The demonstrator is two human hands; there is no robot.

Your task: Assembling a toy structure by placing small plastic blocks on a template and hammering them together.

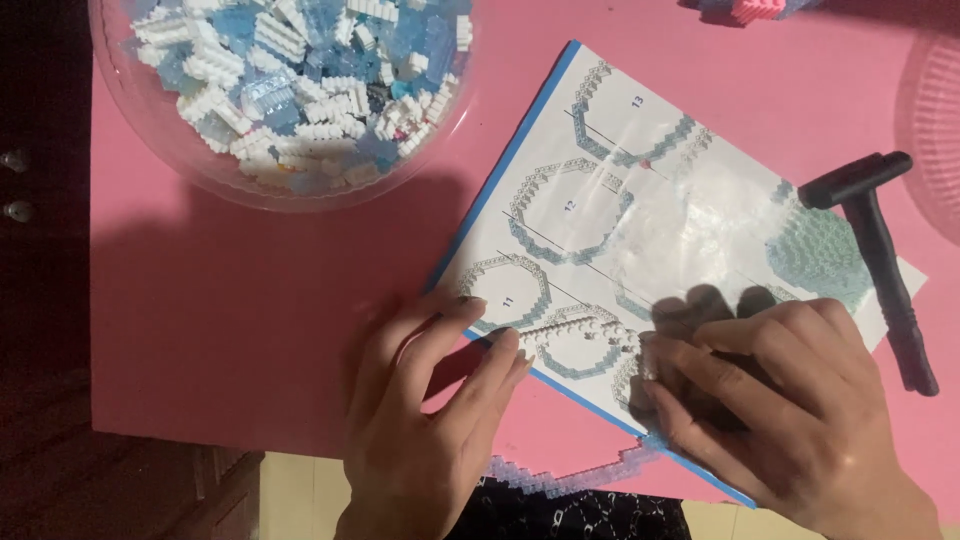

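Observation:
An instruction sheet (650, 200) with drawings of ring-shaped brick layers lies slanted on a pink table (250, 310). On its near part sits a small curved row of white micro bricks (580, 332). My left hand (425, 420) touches the row's left end with its fingertips. My right hand (790, 405) presses on the row's right end, fingers bent over the sheet. A pale blue-green brick dome (815, 250) stands on the sheet's right side.
A clear bowl (290, 95) full of white and pale blue bricks stands at the far left. A black hammer-like tool (880, 250) lies at the right. A translucent brick strip (560, 475) sits at the near edge. Another clear bowl (935, 130) is at the right edge.

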